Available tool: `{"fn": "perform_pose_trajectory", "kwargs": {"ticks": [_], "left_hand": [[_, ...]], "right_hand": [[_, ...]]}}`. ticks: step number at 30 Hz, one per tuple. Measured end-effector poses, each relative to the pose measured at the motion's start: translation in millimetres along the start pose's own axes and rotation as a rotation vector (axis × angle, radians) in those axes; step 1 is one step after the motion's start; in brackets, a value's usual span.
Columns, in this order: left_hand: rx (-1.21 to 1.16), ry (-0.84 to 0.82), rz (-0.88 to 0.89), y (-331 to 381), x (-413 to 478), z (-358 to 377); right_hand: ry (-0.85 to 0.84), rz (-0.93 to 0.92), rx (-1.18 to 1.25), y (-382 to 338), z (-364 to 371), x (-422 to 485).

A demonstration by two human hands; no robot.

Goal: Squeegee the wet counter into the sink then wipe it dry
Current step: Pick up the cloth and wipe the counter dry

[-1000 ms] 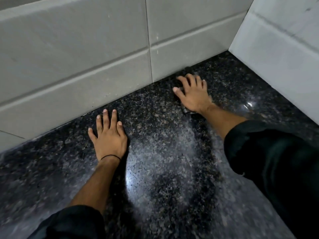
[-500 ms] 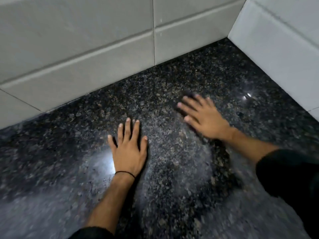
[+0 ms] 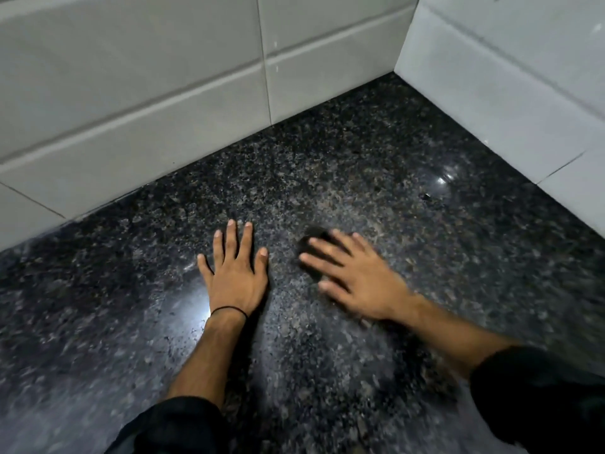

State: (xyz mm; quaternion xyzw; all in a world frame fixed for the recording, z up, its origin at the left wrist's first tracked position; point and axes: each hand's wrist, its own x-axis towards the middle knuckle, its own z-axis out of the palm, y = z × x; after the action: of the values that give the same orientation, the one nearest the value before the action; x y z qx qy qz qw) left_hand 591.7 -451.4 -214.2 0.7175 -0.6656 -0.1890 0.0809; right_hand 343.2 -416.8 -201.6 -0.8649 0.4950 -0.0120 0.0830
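A person is leaning over a dark speckled granite counter that is running into a corner between two pale tiled walls. The view is looking down at both bare hands, with black sleeves showing at the bottom edge.

The left hand is lying flat on the counter, palm down, fingers spread and pointing toward the back wall, holding nothing. A thin black band is circling its wrist. A bright patch of reflected light is shining on the stone just to the left of that wrist.

The right hand is resting near it, to the right, fingers spread and angled toward the left. It is blurred. It is pressing flat on a small dark thing, perhaps a cloth, which is peeking out beyond the fingertips; what it is cannot be told, nor whether the fingers are gripping it.

A pale, hazy streak is showing on the counter around and below the hands. Two small glints are shining on the stone near the right wall.
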Motion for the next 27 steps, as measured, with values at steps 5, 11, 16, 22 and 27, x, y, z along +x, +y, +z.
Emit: {"fn": "perform_pose_trajectory", "kwargs": {"ticks": [5,11,16,22,27], "left_hand": [[0.000,-0.052,0.017,-3,3,-5],[-0.008,0.061,0.137,37,-5,-6],[-0.062,0.008,0.308,85,-10,18],[-0.045,-0.020,0.453,127,21,27],[0.066,0.026,0.470,160,68,36]], "right_hand": [[0.128,0.778,0.044,144,-18,-35],[0.152,0.832,0.104,62,-9,-3],[-0.007,0.175,0.001,5,-2,-66],[0.112,0.659,-0.026,184,-28,-100],[0.154,1.017,0.166,209,-42,-11]]}}
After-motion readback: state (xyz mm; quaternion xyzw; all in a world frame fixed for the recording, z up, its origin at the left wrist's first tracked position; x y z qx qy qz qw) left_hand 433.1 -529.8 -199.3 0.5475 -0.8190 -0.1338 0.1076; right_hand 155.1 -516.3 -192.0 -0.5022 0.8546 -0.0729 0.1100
